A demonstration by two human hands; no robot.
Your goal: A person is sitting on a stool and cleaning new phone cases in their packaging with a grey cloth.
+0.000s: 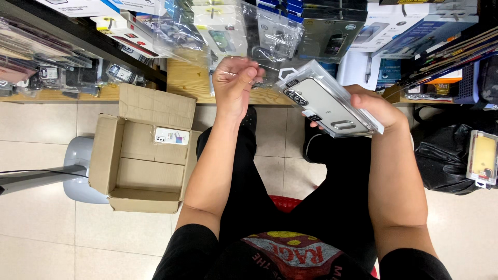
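My right hand [381, 110] holds a clear plastic package with a phone case [327, 101] inside, tilted in front of me. My left hand [234, 83] is raised to the hanging packages, its fingers closed on the lower edge of a clear plastic packet [228, 36] on the rack. I sit on a red stool [284, 203], of which only a strip shows between my legs.
An open cardboard box [142, 153] rests on a grey stool [78, 168] to my left. Shelves [67, 26] with several packaged phone cases and boxes line the back. A black bag [446, 158] and a yellow case package [483, 155] sit at the right.
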